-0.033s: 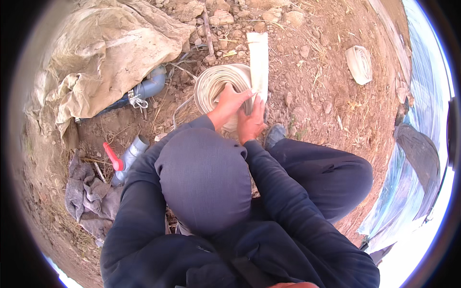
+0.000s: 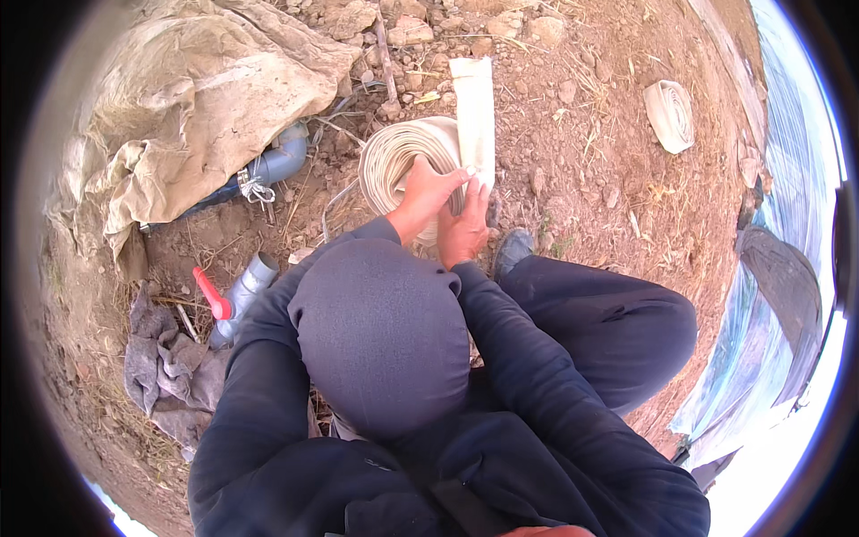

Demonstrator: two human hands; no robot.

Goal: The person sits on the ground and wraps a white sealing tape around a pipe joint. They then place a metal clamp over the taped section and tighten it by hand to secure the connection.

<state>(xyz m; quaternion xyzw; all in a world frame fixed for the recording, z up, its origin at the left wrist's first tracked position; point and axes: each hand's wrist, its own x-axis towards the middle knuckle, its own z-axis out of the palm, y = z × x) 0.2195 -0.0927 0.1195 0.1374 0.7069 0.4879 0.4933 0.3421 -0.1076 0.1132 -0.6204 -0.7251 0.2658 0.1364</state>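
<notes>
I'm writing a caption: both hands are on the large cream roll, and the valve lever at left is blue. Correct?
No: the valve lever is red, as the head view shows. The left hand and right hand are on the large cream roll.

On my feed the large coil (image 2: 380, 161) and its flat strip (image 2: 474, 116) look plain cream, and the small roll (image 2: 669, 116) is cream too. I see a red handle (image 2: 211, 294) on a grey-blue valve (image 2: 240, 304), a grey-blue pipe elbow (image 2: 286, 156), a brown-blotched tan sheet (image 2: 215, 89), reddish-brown soil (image 2: 582, 215), streaky bluish-white plastic (image 2: 792, 116) and dark navy trousers (image 2: 608, 322).
</notes>
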